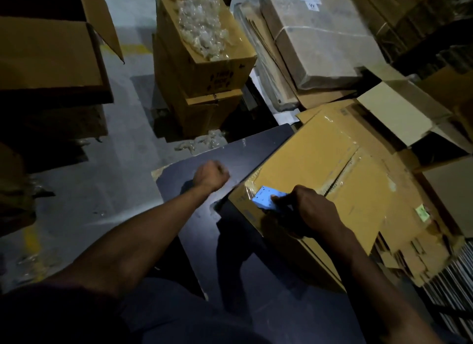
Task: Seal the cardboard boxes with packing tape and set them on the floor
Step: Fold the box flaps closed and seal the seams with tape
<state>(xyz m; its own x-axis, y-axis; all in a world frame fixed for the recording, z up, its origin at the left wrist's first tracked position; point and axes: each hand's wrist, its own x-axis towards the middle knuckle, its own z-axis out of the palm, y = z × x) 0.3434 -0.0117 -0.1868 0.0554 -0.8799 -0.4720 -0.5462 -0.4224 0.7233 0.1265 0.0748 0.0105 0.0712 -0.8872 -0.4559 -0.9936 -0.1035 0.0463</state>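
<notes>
A closed cardboard box (320, 169) lies on a dark table (199, 162), with shiny clear tape along its centre seam and over its near corner. My right hand (312, 210) grips a blue tape dispenser (267, 199) pressed against the box's near left corner. My left hand (211, 176) hovers over the table just left of the box, fingers curled into a fist; I cannot tell whether it holds a tape end.
On the floor ahead stands a stack of boxes (202, 70), the top one open with clear plastic inside. Open cartons (51, 59) sit at left. Flattened cardboard and wrapped bundles (320, 36) pile up at right. Grey floor (107, 190) shows left of the table.
</notes>
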